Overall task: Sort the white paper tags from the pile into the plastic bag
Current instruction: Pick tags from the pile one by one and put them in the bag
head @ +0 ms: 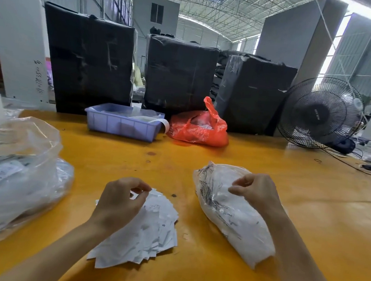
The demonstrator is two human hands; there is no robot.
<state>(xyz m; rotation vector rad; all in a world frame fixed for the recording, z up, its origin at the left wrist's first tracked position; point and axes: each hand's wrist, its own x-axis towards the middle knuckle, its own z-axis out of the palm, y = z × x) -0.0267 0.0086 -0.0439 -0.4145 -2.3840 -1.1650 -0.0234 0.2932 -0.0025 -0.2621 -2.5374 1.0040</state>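
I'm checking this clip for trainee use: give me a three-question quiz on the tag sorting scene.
1. True or false: the left hand pinches a tag at the pile of white paper tags.
2. What does the right hand grip? A) the printed clear plastic bag B) the red plastic bag C) the lilac plastic tray
3. Fill in: the black fan stands at the far ____ of the orange table.

Key: 1 true; 2 A; 3 right.
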